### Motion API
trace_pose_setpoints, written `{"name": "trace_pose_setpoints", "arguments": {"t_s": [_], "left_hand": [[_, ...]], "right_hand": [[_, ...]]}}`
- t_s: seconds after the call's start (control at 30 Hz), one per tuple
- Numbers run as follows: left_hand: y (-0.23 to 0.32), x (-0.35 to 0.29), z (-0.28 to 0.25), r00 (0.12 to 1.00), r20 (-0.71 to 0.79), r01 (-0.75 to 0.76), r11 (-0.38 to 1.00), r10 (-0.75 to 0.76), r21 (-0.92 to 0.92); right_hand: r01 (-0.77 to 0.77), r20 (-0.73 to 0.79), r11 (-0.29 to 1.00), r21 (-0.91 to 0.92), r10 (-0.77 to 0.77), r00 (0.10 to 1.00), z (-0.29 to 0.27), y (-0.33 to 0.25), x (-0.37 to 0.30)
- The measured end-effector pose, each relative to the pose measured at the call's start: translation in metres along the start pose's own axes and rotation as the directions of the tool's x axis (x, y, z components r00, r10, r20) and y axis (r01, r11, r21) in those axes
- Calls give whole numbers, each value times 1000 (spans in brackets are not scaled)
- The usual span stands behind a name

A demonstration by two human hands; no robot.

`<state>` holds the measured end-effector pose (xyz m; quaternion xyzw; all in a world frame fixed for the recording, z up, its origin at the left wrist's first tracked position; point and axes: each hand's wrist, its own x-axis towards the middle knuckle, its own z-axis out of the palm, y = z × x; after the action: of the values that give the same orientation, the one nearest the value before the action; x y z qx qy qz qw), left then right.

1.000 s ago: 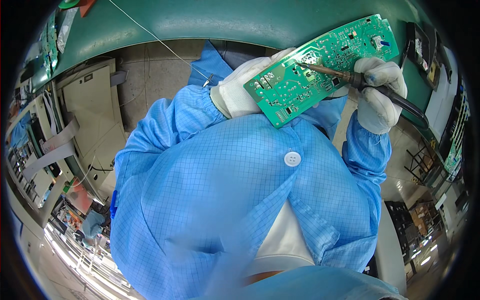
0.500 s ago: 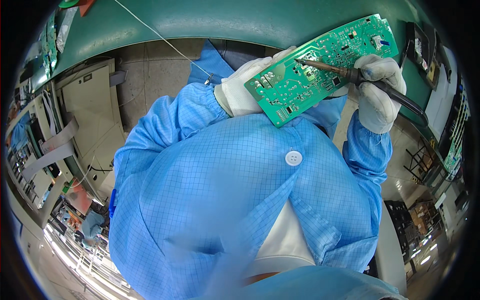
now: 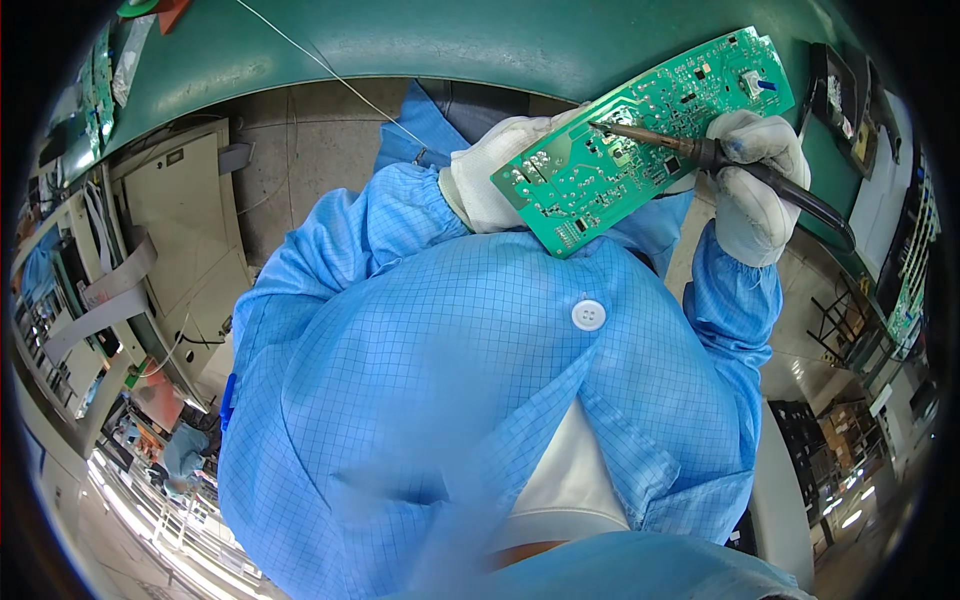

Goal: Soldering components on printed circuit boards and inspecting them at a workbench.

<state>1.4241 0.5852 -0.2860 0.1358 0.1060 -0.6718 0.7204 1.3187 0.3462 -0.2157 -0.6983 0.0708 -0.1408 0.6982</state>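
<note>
Right hand, white-gloved: fingers closed around the dark handle of a soldering iron, no slack visible in the grip. Iron: brown metal barrel slanting left across the board, tip over the populated face near its upper long edge; touching or just above, cannot be told. Left hand, white-gloved: at the board's left end and reaching beneath, most fingers hidden; grip apparently closed on the board, its exact tightness not shown. Circuit board, one, green, long: held tilted in front of the chest, near the bench edge, solder joints and small black chips facing up. Step in hand, by judgement: work with the iron's tip at a single spot among the joints. Next move, by judgement: calls for a steady board, a light touch of the tip and a clean lift clear of neighbouring parts. Blue checked smock, with one white button, below the hands. White cord, thin, running to the left cuff. Green bench, beyond. Black tray, at the bench's right.
</note>
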Motion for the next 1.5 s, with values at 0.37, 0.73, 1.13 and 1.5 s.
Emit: {"name": "trace_pose_setpoints", "arguments": {"t_s": [0.37, 0.73, 1.13, 1.5], "left_hand": [[11, -30, 7, 946, -246, 77, 594, 209, 801], [31, -55, 75, 605, -39, -261, 245, 795, 934], [129, 33, 117, 737, 172, 59, -315, 654, 947], [136, 29, 105, 540, 543, -25, -632, 643, 774]], "right_hand": [[-46, -113, 998, 50, 51, 992, 9, -1, 1], [220, -391, 927, 303, -89, 916, 17, 14, 37], [113, -526, 992, -47, -121, 842, 22, 14, 46], [78, -626, 984, -159, -161, 763, 28, 9, 50]]}}
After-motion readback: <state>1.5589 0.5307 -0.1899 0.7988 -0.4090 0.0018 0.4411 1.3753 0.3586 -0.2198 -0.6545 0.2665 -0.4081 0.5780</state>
